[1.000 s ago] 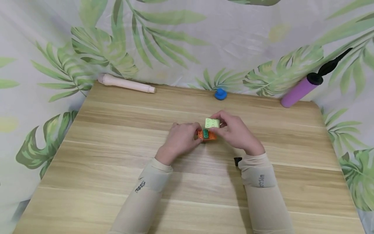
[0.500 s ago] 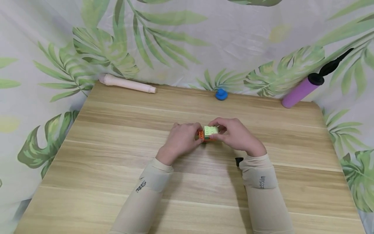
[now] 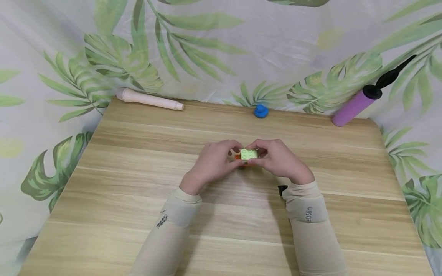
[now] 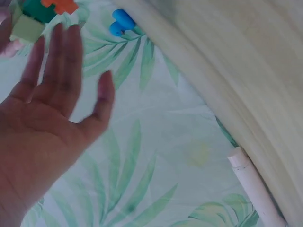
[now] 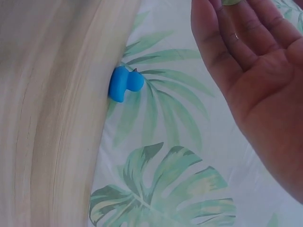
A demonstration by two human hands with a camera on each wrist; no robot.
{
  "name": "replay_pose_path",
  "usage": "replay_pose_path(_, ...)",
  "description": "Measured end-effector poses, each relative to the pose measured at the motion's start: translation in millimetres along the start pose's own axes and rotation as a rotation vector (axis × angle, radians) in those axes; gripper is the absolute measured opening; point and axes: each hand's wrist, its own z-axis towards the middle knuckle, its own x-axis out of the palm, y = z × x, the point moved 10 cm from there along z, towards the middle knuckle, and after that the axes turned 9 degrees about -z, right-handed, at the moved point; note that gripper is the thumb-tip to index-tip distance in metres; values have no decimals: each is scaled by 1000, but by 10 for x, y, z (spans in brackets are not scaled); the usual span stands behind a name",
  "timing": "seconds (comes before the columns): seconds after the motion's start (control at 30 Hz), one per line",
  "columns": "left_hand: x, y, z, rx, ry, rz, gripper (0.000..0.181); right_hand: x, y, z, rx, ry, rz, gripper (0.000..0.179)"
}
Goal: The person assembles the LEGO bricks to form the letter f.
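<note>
A light green toy brick (image 3: 248,154) sits atop a dark green brick (image 4: 39,10), above an orange brick (image 3: 237,157), near the middle of the table. My right hand (image 3: 279,159) pinches the light green brick from its right side, thumb in front and a finger behind. From the left, the thumb and forefinger of my left hand (image 3: 215,161) close on the same brick's near and far left corners. In the left wrist view its other fingers extend fairly straight. Most of the orange brick is hidden under the upper bricks and behind the fingers.
A blue rubber duck (image 3: 261,111) stands at the table's back edge. A pale pink toy microphone (image 3: 152,99) lies at the back left, and a purple hand pump (image 3: 353,107) leans at the back right. A small black piece (image 3: 282,189) lies beside the right wrist.
My right hand lowered the light green brick onto the dark green one. My left fingers have shifted from the orange brick up to the light green brick's left end.
</note>
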Motion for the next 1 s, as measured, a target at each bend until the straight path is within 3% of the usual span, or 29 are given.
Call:
replay_pose_path(0.13,-59,-67,2,49,-42,-27,27,-15,5,4,-6,-7,10,23)
replay_pose_path(0.63,-66,-67,13,-7,-41,-24,23,-37,-25,24,5,-10,16,24)
replay_pose_path(1.0,-9,-36,8,20,-33,-30,20,21,-36,12,15,3,2,23)
